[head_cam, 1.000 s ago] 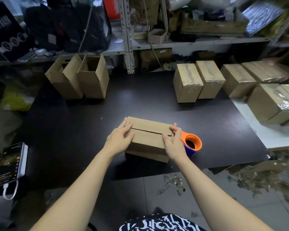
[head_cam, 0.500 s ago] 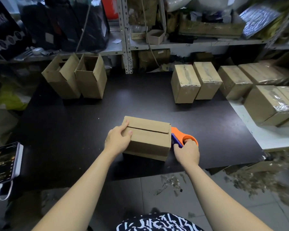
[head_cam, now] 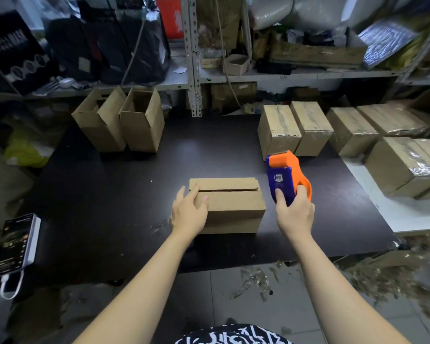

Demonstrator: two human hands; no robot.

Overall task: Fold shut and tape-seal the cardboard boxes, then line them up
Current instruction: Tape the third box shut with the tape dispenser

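1. Reference item: the folded box lies on the dark worktop directly in front of the person. Its flaps are down and the top seam runs left to right. No tape is visible on it.
2. The left hand rests over the box's left top corner with its fingers laid out straight, pressing on the flaps and gripping nothing.
3. The right hand, just right of the box, is clamped round the orange-and-blue tape dispenser, which is held clear of the box.
4. Sealed boxes stand behind and to the right of the box. Two open boxes stand behind and to its left, and a phone lies far to its left.
5. Assessment: taping the seam is the step in hand. The rear flap appears slightly raised and should be pressed level first.
6. Recommendation:
   - Anchor the tape on the box's right side face.
   - Draw it along the centre of the seam.
   - Move the left hand off the seam line before the tape reaches it.
   - Carry the tape down the left face before cutting.
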